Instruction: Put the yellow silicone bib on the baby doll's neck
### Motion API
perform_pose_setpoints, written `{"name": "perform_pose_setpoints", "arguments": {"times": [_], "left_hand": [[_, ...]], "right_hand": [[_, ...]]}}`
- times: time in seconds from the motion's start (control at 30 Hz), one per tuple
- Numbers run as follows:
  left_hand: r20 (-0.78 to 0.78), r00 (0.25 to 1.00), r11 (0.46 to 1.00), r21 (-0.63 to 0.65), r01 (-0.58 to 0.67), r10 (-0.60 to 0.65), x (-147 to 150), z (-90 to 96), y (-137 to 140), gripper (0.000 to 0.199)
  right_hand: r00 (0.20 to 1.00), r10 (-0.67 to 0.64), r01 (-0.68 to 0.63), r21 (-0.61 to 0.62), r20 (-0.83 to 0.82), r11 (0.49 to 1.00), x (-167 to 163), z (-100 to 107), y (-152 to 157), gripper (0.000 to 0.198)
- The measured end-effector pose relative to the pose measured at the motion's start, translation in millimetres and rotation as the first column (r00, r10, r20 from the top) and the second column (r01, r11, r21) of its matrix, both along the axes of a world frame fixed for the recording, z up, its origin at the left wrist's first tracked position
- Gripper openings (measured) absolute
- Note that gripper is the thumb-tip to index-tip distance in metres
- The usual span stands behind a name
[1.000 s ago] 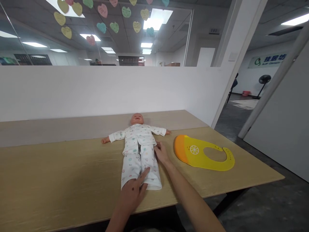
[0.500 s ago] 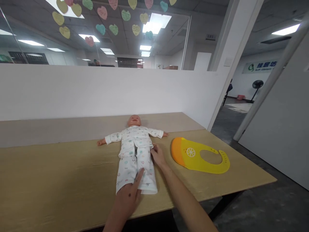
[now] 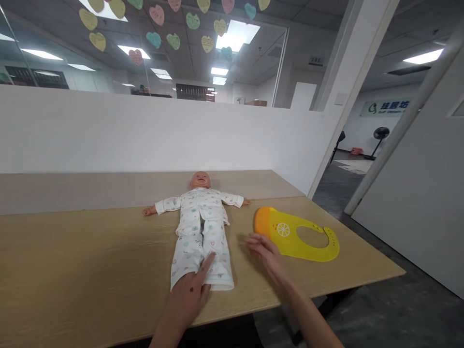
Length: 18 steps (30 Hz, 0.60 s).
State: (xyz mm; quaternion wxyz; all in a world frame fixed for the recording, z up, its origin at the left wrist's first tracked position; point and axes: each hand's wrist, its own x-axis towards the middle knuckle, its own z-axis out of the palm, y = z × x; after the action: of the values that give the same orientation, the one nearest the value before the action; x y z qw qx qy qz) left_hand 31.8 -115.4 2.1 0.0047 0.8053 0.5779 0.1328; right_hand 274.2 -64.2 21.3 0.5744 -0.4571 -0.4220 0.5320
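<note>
A baby doll (image 3: pixel 200 180) lies on its back with both arms spread, dressed in a white patterned top (image 3: pixel 202 205) and matching trousers (image 3: pixel 216 237). My left hand (image 3: pixel 190 295) rests at the lower trouser legs, its index finger stretched out over the fabric; its other fingers are mostly hidden. Between the doll and the yellow silicone bib (image 3: pixel 290 249), my right hand (image 3: pixel 266 253) hovers with nothing in it. Its fingers are extended and slightly blurred, close to the bib's orange pocket (image 3: pixel 262 221).
The wood-toned table (image 3: pixel 90 270) ends at a front edge close to me and a right corner. Behind it stands a low white wall (image 3: pixel 145 135) with glass above, dotted with heart-shaped notes. To the right are a doorway and a grey door (image 3: pixel 416 188).
My right hand has left the side of the doll's trousers and moved right, toward the bib. My left hand stays at the trouser legs. The view has shifted slightly.
</note>
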Motion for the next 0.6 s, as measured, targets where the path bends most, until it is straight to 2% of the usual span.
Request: {"name": "perform_pose_setpoints", "arguments": {"times": [0.07, 0.13, 0.17, 0.23, 0.3, 0.37, 0.43, 0.53, 0.6], "left_hand": [[0.012, 1.000, 1.000, -0.023, 0.001, -0.001, 0, 2.3, -1, 0.056], [0.010, 1.000, 1.000, -0.021, -0.004, 0.004, -1, 2.8, -2, 0.056], [0.006, 1.000, 1.000, -0.003, -0.007, 0.007, -1, 2.2, -2, 0.056], [-0.009, 1.000, 0.999, 0.054, -0.004, 0.004, -1, -1.0, -1, 0.054], [-0.030, 1.000, 0.989, 0.147, 0.010, -0.005, -2, -5.9, 0, 0.051], [-0.052, 0.999, 0.960, 0.277, 0.030, -0.016, -3, -10.6, 1, 0.047], [-0.061, 0.998, 0.907, 0.418, 0.042, -0.018, -4, -13.1, 1, 0.041], [-0.057, 0.998, 0.822, 0.567, 0.054, -0.026, -4, -11.2, 1, 0.039], [-0.058, 0.998, 0.773, 0.632, 0.059, -0.028, -4, -7.5, 0, 0.041]], "right_hand": [[0.998, -0.002, 0.002, 0.004, 0.056, 1.000, 32, 6, -20, 0.037], [0.986, -0.117, 0.118, 0.004, 0.118, 0.993, 68, 9, -32, 0.037], [0.969, -0.231, 0.230, 0.019, 0.087, 0.973, 87, 9, -36, 0.038], [0.890, -0.456, 0.457, 0.022, -0.007, 0.889, 126, 5, -41, 0.038], [0.748, -0.655, 0.659, 0.004, -0.110, 0.752, 162, 0, -46, 0.034], [0.611, -0.773, 0.780, -0.038, -0.171, 0.625, 190, -6, -51, 0.030], [0.523, -0.828, 0.828, -0.110, -0.202, 0.550, 208, -12, -56, 0.027], [0.476, -0.837, 0.823, -0.197, -0.270, 0.532, 214, -20, -60, 0.025], [0.496, -0.813, 0.794, -0.220, -0.306, 0.567, 207, -23, -59, 0.027]]}}
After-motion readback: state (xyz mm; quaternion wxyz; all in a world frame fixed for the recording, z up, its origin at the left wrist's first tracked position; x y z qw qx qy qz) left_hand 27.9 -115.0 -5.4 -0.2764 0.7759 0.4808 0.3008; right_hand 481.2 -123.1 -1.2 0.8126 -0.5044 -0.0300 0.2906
